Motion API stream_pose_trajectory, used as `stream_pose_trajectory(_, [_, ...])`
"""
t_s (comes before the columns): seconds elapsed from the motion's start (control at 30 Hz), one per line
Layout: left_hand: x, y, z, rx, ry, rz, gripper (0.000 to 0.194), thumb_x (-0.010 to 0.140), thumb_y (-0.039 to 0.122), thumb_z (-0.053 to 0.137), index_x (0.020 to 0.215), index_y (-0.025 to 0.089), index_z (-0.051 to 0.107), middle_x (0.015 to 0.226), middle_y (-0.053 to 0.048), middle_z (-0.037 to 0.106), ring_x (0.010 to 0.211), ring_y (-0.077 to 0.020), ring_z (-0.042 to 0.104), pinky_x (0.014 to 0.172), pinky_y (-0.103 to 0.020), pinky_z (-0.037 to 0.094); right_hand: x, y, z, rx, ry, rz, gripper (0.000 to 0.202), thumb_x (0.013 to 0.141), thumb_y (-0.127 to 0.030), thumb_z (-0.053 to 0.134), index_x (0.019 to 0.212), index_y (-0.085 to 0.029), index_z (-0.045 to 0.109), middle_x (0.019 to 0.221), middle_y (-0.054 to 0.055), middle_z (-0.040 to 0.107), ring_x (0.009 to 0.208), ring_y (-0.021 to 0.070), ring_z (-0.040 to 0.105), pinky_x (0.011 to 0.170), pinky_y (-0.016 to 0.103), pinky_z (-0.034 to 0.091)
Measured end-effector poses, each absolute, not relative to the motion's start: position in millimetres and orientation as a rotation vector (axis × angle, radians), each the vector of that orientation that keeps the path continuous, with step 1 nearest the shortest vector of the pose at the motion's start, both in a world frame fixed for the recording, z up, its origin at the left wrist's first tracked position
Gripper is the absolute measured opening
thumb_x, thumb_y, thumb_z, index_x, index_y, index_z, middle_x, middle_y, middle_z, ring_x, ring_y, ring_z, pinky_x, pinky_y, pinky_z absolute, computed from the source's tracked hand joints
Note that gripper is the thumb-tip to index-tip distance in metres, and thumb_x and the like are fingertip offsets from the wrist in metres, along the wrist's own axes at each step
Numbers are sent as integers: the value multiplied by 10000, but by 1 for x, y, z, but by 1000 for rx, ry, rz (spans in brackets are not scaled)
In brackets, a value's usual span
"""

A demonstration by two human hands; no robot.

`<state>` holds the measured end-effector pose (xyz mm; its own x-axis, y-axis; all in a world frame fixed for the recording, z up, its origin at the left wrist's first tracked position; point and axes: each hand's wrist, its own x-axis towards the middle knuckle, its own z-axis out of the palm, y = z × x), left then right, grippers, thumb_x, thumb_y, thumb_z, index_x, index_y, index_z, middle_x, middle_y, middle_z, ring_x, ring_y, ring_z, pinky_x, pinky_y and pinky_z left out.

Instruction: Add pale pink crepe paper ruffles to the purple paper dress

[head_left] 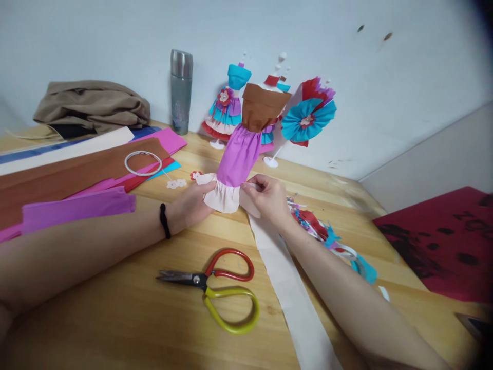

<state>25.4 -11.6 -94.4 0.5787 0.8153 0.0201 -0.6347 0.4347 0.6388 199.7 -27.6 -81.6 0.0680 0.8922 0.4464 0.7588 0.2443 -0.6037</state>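
Paper dress (239, 154) has its white frill (226, 199) pinched by left fingers (209, 189) and right fingers (254, 189), capped bottle (181, 95) behind.

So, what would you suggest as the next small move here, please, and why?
Probably fold a small pleat of the white strip against the purple skirt with the right hand, the left hand steadying the ruffle: it is gathered between the hands, but the strip beyond lies flat and ungathered.

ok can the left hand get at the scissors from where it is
Probably yes: the scissors lie on the near side of the left hand, with nothing over them or in between. It is holding the white ruffle, though, so would likely have to let go.
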Motion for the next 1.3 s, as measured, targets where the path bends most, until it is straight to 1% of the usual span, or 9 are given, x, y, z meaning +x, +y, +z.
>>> stream_pose_trajectory(0.1, [25, -11, -95, 616, 307, 880, 386, 968, 120, 372, 1275, 118, 607, 1077, -127, 737, 1111, -251, 663, 1056, -428, 449, 201, -30, -80, -1471, -1710, 190, 117, 741, -268, 564, 761, -187, 646, 739, 48, 668, 677, 186, 587, 664, 323, 442])
stream_pose_trajectory(0.2, [22, -11, -96, 572, 335, 882, 377, 990, 161, 354, 1268, 113, 605, 1090, -126, 733, 1123, -245, 656, 1082, -434, 425, 199, -38, -79, -1331, -1712, 16, 134, 761, -274, 562, 850, -188, 614, 809, 55, 633, 749, 201, 592, 709, 349, 458])
stream_pose_trajectory(0.27, [20, -11, -96, 565, 345, 888, 339, 975, 165, 404, 1228, 110, 623, 1090, -120, 730, 1126, -246, 651, 1088, -426, 419, 195, -46, -78, -1260, -1745, -137, 112, 790, -305, 584, 817, -197, 573, 785, 47, 586, 761, 210, 568, 710, 358, 440])
stream_pose_trajectory(0.37, [18, -10, -98, 598, 309, 875, 236, 923, 168, 517, 1099, 118, 667, 1077, -111, 726, 1083, -246, 660, 1042, -395, 451, 185, -52, -80, -1220, -1827, -282, 192, 836, -353, 608, 736, -215, 519, 727, 32, 540, 734, 210, 522, 697, 359, 393])
stream_pose_trajectory(0.53, [18, -9, -101, 635, 334, 913, 72, 868, 140, 587, 881, 134, 657, 906, -70, 719, 955, -213, 676, 968, -359, 485, 175, -44, -85, -1244, -1879, -380, 313, 866, -389, 628, 649, -220, 477, 669, 21, 541, 703, 200, 508, 701, 354, 334])
stream_pose_trajectory(0.7, [19, -9, -102, 643, 374, 899, 139, 908, 130, 515, 896, 120, 653, 876, -76, 708, 967, -218, 670, 955, -370, 489, 175, -37, -88, -1335, -1848, -356, 341, 849, -361, 655, 614, -221, 451, 640, 9, 549, 670, 182, 505, 693, 335, 323])
stream_pose_trajectory(0.87, [17, -9, -103, 641, 354, 880, 83, 885, 138, 562, 828, 134, 622, 825, -55, 686, 929, -204, 667, 934, -355, 490, 174, -39, -89, -1289, -1883, -423, 360, 852, -380, 667, 602, -217, 465, 633, 6, 551, 677, 186, 507, 698, 340, 305])
stream_pose_trajectory(1.1, [18, -8, -103, 617, 359, 893, 18, 831, 137, 624, 847, 144, 630, 915, -57, 703, 1023, -217, 662, 965, -347, 489, 176, -36, -91, -1341, -1887, -380, 370, 855, -364, 659, 581, -215, 461, 624, 7, 553, 665, 180, 504, 685, 330, 302])
stream_pose_trajectory(1.3, [19, -7, -104, 624, 337, 885, 39, 828, 173, 638, 849, 141, 634, 990, -86, 715, 1062, -240, 658, 984, -368, 494, 178, -34, -90, -1334, -1881, -360, 387, 861, -366, 655, 569, -218, 449, 590, -3, 534, 640, 178, 497, 674, 328, 306])
